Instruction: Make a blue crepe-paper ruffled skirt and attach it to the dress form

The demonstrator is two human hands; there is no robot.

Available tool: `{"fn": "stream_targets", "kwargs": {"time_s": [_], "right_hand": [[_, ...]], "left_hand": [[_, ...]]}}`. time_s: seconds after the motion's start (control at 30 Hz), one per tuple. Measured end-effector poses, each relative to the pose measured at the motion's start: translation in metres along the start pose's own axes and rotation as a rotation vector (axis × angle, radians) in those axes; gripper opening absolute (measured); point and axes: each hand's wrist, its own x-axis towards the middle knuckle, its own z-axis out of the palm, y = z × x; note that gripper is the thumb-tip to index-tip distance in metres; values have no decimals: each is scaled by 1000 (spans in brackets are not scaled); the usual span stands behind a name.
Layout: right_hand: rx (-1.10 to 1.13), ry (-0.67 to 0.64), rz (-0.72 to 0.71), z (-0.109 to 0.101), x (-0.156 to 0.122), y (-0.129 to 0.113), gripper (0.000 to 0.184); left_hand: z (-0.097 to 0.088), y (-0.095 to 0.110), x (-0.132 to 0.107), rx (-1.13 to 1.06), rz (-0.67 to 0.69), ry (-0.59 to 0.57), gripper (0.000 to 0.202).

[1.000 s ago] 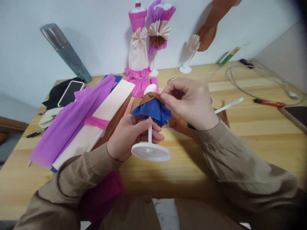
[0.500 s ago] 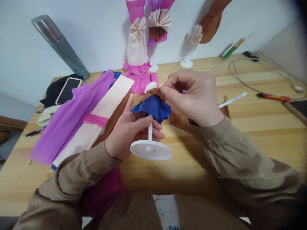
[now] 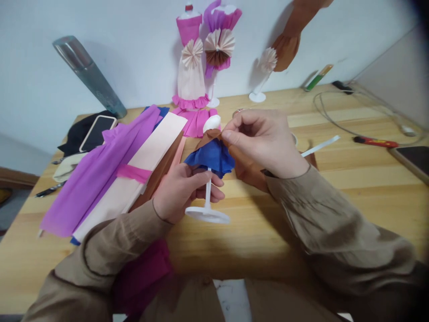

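My left hand [image 3: 172,192] is closed on a small white dress form [image 3: 212,122], with the thumb at its pole and fingers behind. The form leans, its round base [image 3: 208,215] off the table. A ruffled blue paper skirt [image 3: 210,156] flares around it above my left hand. Brown crepe paper [image 3: 248,172] wraps the form just above the blue skirt and trails to the right under my right hand [image 3: 268,143]. My right thumb and forefinger pinch this brown paper at the form's right side. The other right fingers are curled.
Dressed forms in pink and cream [image 3: 191,80] and purple [image 3: 219,42] stand by the wall, with a brown one [image 3: 286,51] to the right. Crepe paper sheets [image 3: 110,179], a phone [image 3: 98,133] and a spray bottle [image 3: 90,76] are left. A red-handled tool [image 3: 375,141] lies right.
The form has tipped more upright, so its base shows more edge-on and more of its white top shows. Both hands keep their hold. The camera view has shifted slightly.
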Motion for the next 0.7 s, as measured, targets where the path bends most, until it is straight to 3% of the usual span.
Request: {"fn": "stream_targets", "kwargs": {"time_s": [0.27, 0.33, 0.5, 0.6, 0.7], "right_hand": [[-103, -126, -75, -9, 1, -6, 5], [-123, -85, -74, -22, 3, -8, 3], [-177, 218, -12, -79, 2, -8, 8], [-294, 185, 110, -106, -1, 1, 5], [-404, 23, 231, -123, -1, 18, 4]], "left_hand": [[-5, -6, 8, 65, 31, 22, 26], [-8, -11, 13, 100, 30, 38, 29], [-13, -31, 25, 135, 22, 99, 31], [-13, -41, 29, 144, -34, 126, 35], [-13, -46, 31, 150, -79, 162, 37]]}}
